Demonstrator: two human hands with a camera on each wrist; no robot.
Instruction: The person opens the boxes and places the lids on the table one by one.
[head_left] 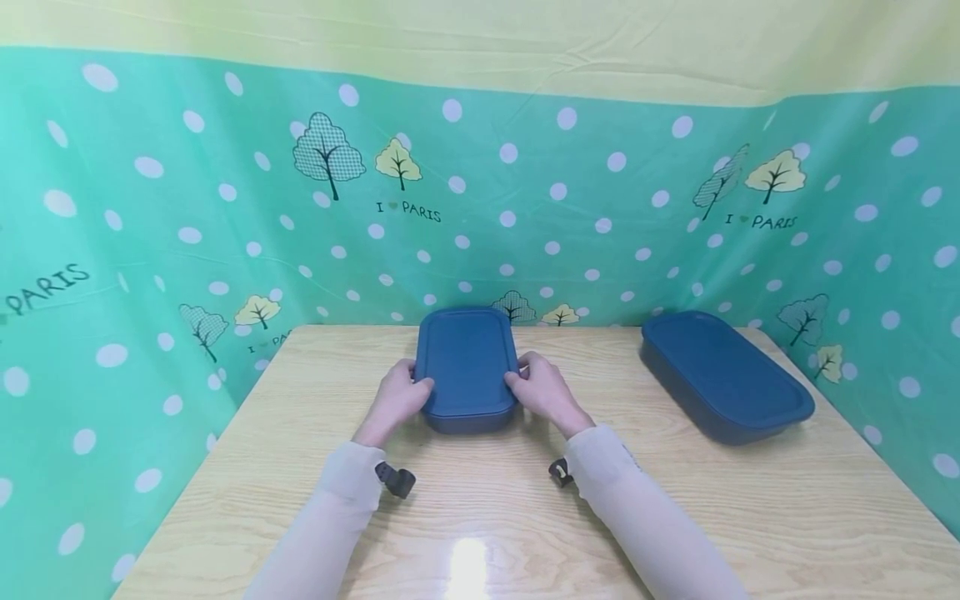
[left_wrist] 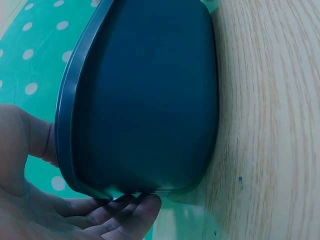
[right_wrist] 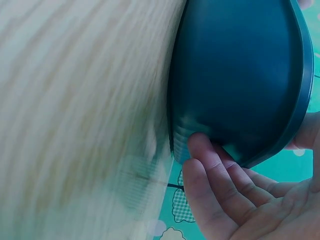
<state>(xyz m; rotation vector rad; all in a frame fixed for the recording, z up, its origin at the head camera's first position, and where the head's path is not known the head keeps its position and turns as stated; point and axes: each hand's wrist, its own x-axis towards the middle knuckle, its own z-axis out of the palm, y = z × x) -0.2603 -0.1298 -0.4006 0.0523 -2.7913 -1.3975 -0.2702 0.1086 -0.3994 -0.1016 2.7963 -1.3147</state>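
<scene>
A dark blue food container [head_left: 465,362] with a fitted lid is at the middle of the table, towards the back, one short side facing me. My left hand [head_left: 393,402] grips its left side, thumb over the lid's edge and fingers against the side wall. On the opposite side my right hand [head_left: 549,392] holds it the same way. In the left wrist view the fingers [left_wrist: 135,215] lie along the container wall [left_wrist: 145,95], below the rim. The right wrist view has the fingertips [right_wrist: 200,145] at the wall near the base, which is right at the tabletop.
A second dark blue lidded container [head_left: 723,375] stands at the right, set at an angle. The wooden table [head_left: 480,508] ends at a green dotted curtain [head_left: 525,192] along its back and sides. Dark straps [head_left: 395,480] hang at both wrists.
</scene>
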